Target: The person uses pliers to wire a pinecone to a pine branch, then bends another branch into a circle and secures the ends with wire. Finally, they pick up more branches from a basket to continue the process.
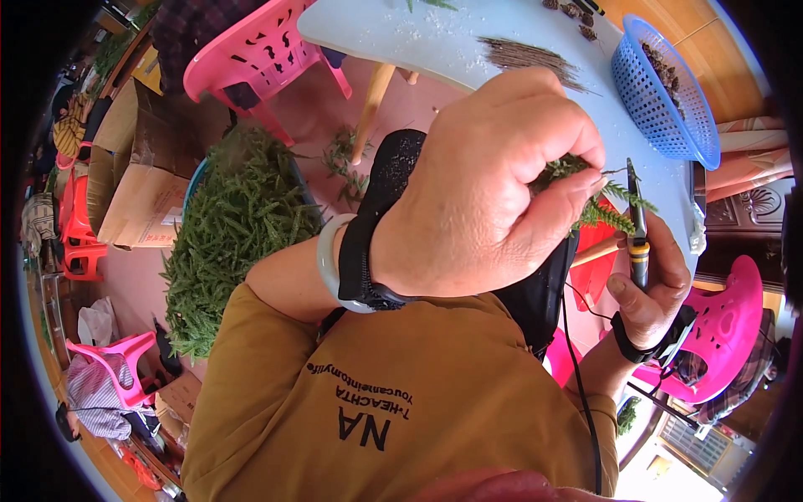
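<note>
Close in front, my left hand (493, 184) is closed in a pinch around a bunch of green sprigs (609, 214). Its fingers hide part of the bunch. A thin dark wire or stem pokes out past the fingertips toward the pliers. On the right, my right hand (651, 293) grips needle-nose pliers (638, 230) with black and yellow handles, their jaws pointing up beside the sprigs. Whether the jaws touch the wire, I cannot tell. Above my left hand, a bundle of thin brown stems or wires (531, 60) lies on the pale blue table (401, 42).
A blue plastic basket (621, 71) of small pine cones stands at the table's right, with loose cones (588, 33) nearby. At left, a tub heaped with green sprigs (242, 226) sits by a cardboard box (138, 197). Pink chairs (242, 50) stand around; a black cable (567, 360) hangs over my front.
</note>
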Tool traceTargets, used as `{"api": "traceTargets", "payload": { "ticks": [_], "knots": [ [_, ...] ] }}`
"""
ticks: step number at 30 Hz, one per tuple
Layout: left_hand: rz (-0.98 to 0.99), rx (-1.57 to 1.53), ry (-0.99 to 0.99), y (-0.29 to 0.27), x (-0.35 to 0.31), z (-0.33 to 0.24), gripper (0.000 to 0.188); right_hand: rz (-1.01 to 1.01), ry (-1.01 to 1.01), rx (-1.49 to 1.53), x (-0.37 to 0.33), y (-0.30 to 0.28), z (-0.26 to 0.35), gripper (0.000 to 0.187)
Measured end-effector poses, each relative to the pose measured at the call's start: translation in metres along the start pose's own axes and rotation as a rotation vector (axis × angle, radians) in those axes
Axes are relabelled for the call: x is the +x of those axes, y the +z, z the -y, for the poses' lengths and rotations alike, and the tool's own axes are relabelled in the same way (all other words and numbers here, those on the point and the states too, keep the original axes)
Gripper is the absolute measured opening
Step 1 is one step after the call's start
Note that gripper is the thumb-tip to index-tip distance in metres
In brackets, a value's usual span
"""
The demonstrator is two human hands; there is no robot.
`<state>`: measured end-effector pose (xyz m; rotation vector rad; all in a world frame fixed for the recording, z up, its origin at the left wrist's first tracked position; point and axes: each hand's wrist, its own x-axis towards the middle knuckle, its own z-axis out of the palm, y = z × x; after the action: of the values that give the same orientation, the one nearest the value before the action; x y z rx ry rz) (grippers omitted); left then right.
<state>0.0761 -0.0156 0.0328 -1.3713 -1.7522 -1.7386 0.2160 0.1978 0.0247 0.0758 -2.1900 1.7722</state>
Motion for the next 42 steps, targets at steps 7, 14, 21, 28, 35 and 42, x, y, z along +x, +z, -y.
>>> {"api": "traceTargets", "payload": {
  "ticks": [7,14,21,28,35,42],
  "knots": [
    [-0.018,0.018,0.021,-0.005,-0.003,-0.002,0.01,-0.011,-0.178,-0.016,-0.002,-0.005,-0.011,0.068],
    [-0.04,0.008,-0.029,0.002,-0.005,-0.002,0.013,-0.268,-0.516,-0.996,-0.006,0.002,0.013,0.062],
    [-0.209,0.353,0.204,0.014,-0.006,0.007,0.019,-0.282,-0.739,-1.26,-0.007,0.01,0.024,0.056],
    [-0.173,0.424,0.195,0.014,-0.009,0.004,0.022,-0.184,-0.702,-1.223,-0.004,0.022,0.019,0.059],
    [-0.214,0.276,0.172,0.014,-0.008,0.01,0.022,-0.252,-0.573,-1.193,0.0,0.022,0.008,0.059],
    [-0.168,0.443,0.139,0.014,-0.009,0.009,0.022,-0.345,-0.71,-1.508,0.001,0.021,0.008,0.057]
  ]
}}
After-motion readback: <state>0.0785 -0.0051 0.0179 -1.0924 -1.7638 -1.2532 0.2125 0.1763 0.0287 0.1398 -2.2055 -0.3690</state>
